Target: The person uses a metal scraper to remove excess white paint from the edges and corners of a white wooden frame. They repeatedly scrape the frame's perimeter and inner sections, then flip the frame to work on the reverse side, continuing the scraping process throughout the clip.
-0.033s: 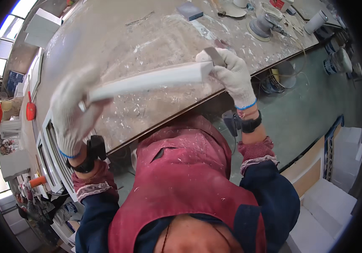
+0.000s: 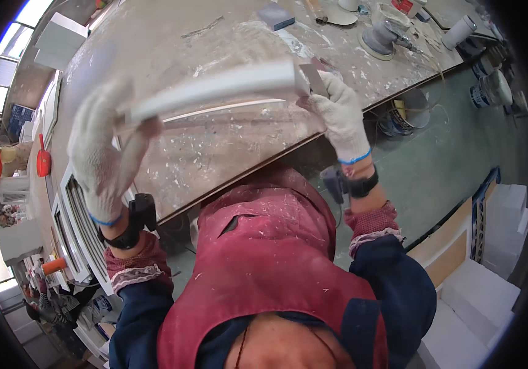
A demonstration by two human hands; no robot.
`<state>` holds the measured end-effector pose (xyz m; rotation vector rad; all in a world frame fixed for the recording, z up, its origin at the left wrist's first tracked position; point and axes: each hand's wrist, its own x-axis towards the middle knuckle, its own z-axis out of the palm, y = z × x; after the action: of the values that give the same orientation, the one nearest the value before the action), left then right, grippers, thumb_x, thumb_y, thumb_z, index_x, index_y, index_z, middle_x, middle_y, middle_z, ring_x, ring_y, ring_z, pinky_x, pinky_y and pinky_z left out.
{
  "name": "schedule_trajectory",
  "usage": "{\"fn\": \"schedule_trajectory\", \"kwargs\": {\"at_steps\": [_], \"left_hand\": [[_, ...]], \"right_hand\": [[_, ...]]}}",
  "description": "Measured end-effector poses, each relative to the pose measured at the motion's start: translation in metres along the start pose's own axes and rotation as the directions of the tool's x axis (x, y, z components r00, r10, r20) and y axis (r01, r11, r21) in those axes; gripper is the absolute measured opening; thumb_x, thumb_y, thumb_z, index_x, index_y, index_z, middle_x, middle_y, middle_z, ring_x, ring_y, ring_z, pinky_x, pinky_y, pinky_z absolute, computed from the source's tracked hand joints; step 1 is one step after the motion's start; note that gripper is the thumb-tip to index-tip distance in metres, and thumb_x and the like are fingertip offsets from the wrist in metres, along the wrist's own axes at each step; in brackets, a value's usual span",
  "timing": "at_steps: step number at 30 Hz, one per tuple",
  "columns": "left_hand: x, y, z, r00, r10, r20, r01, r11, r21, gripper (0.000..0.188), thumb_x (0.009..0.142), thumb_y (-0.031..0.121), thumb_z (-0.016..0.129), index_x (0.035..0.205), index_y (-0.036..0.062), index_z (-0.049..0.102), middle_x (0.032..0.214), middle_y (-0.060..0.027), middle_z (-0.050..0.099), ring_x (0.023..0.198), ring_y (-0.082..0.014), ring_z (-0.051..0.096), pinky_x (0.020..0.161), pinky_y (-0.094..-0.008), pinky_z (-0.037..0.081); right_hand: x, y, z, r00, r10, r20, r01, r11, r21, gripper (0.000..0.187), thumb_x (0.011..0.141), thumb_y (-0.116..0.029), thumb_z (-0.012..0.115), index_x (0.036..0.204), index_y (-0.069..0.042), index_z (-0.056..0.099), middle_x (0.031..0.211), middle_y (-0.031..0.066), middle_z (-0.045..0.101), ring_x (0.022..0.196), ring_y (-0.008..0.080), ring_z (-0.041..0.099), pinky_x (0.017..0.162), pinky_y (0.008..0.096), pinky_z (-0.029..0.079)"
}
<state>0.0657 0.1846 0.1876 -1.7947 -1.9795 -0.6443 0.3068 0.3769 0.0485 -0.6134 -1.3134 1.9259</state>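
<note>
A long white moulding strip [image 2: 227,84], blurred by motion, spans between my gloved hands above the workbench. Its left end sits between the thumb and fingers of my left hand [image 2: 101,138]. At the other end, my right hand [image 2: 339,114] is closed on a flat grey piece [image 2: 313,79], perhaps sandpaper or a scraper, held against or close beside the strip's end. Whether those fingers also grip the strip is hidden. Below the strip runs a thin white line [image 2: 227,109]; I cannot tell if it is a separate piece.
The paint-spotted workbench [image 2: 215,160] bears a grey-blue block [image 2: 275,16] and a round sander [image 2: 379,42] with a hose. White louvred frames [image 2: 79,221] lean at the left, near a red scoop [image 2: 43,161]. Buckets [image 2: 491,91] and white boxes [image 2: 479,295] stand at the right.
The strip's right end has shifted up and slightly left. Both hands have moved a little left, and a thin white line now shows beneath the strip.
</note>
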Motion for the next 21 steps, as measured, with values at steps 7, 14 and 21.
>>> {"fn": "schedule_trajectory", "kwargs": {"at_steps": [7,14,21], "left_hand": [[-0.039,0.034,0.114,0.962,0.233,0.143,-0.201,0.957,-0.208,0.073,0.064,0.023,0.084,0.128,0.0044,0.055,0.124,-0.0150,0.060,0.119,-0.0353,0.056,0.107,-0.0471,0.040],[-0.073,0.044,0.200,0.923,0.279,0.264,-0.181,0.922,-0.341,0.032,0.067,0.022,0.073,0.093,0.0104,0.059,0.086,-0.0092,0.059,0.086,-0.0316,0.059,0.081,-0.0429,0.046],[-0.059,0.043,0.178,0.949,0.214,0.232,-0.121,0.925,-0.360,0.026,0.069,0.024,0.073,0.087,0.0101,0.060,0.081,-0.0094,0.059,0.081,-0.0327,0.059,0.076,-0.0432,0.046]], "right_hand": [[-0.040,0.021,0.011,0.934,0.296,-0.201,-0.197,0.894,0.404,0.019,0.090,-0.015,0.070,0.103,-0.007,0.059,0.064,-0.0059,0.051,0.041,0.0023,0.039,0.032,0.0191,0.028],[-0.063,0.049,0.006,0.915,0.346,-0.206,-0.132,0.741,0.659,0.008,0.101,-0.020,0.055,0.099,-0.012,0.055,0.068,-0.0074,0.045,0.045,0.0004,0.034,0.037,0.0176,0.028],[-0.093,0.059,0.005,0.894,-0.080,-0.440,0.052,0.996,-0.076,0.033,0.102,-0.032,0.050,0.111,-0.002,0.058,0.095,0.0079,0.067,0.052,0.0036,0.042,0.047,0.0203,0.036]]}}
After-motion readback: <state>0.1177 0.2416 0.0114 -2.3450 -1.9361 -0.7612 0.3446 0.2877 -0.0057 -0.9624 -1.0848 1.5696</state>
